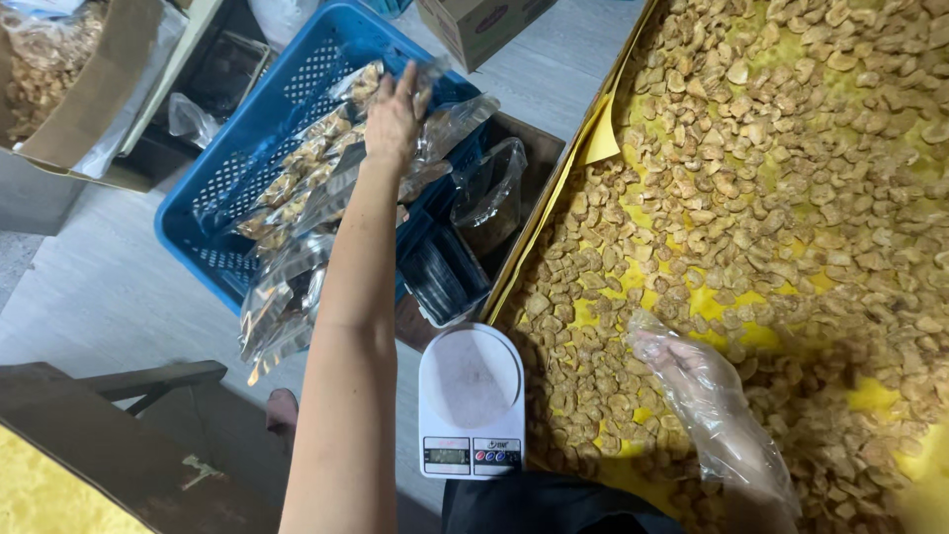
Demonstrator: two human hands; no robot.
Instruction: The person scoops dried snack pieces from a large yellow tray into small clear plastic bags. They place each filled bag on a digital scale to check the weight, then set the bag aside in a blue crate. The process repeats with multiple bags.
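**Head View: Hand Positions and Packaged Goods at the Weighing Station**

Head camera, left side. The left hand point(395, 117) is reaching forward at full arm extension and is lying palm-down on a clear, crinkled plastic bag of pale tan snack pieces point(435, 133). The fingers are lying close together and flat against the film; whether they are gripping it cannot be told. This bag is resting on top of a row of similar filled clear bags point(297, 188), which are lying overlapped along the inside of a blue rectangular plastic crate with perforated walls point(213, 198). More filled clear bags point(277, 307) are hanging over the crate's near rim. An empty clear bag point(489, 188) is standing just right of the crate, inside a dark open box.

Head camera, centre. A white rectangular digital kitchen scale with a round, pale platform point(472, 400) is sitting near the person's body, between the crate and the yellow surface. Its small grey display and coloured buttons are lying along its near edge.

Head camera, right side. The right hand point(692, 381), covered by a loose transparent plastic glove, is resting among loose, irregular beige snack pieces point(791, 148). Its fingers are slightly apart and holding nothing visible. The pieces are lying spread over a bright yellow sheet point(598, 143).

Head camera, upper edge. A brown cardboard box point(479, 25) is standing beyond the crate.
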